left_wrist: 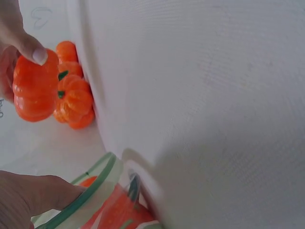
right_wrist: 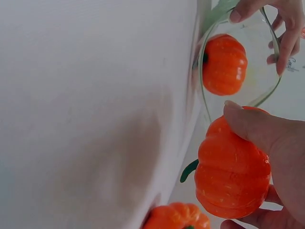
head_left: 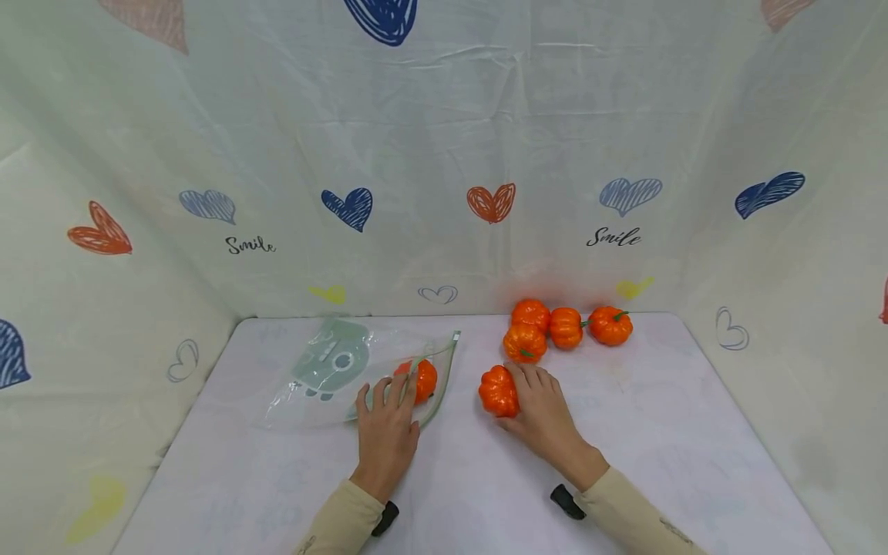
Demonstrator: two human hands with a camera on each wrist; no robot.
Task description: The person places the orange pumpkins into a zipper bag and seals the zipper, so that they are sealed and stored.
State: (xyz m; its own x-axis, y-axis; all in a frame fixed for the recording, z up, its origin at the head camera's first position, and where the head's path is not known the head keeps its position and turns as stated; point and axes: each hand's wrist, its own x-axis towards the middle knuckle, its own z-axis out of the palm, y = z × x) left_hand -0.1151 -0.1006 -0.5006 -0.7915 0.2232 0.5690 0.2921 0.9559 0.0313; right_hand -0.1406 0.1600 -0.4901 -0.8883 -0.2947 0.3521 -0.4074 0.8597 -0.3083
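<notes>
A small orange pumpkin (head_left: pixel 497 391) is held by the curled fingers of the right hand (head_left: pixel 544 412). The clear bag (head_left: pixel 333 378) at nine o'clock is pinched at its mouth by the left hand (head_left: pixel 385 428), with another pumpkin (head_left: pixel 425 381) inside.

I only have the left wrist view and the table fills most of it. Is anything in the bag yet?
Observer: Yes, one pumpkin lies inside the clear bag, near its mouth.
Operator: What is the left hand doing?
Observer: The left hand holds the bag's mouth open by its rim.
Operator: How many pumpkins are left outside?
Observer: Five: the right hand grips one, and four sit in a cluster behind it.
</notes>
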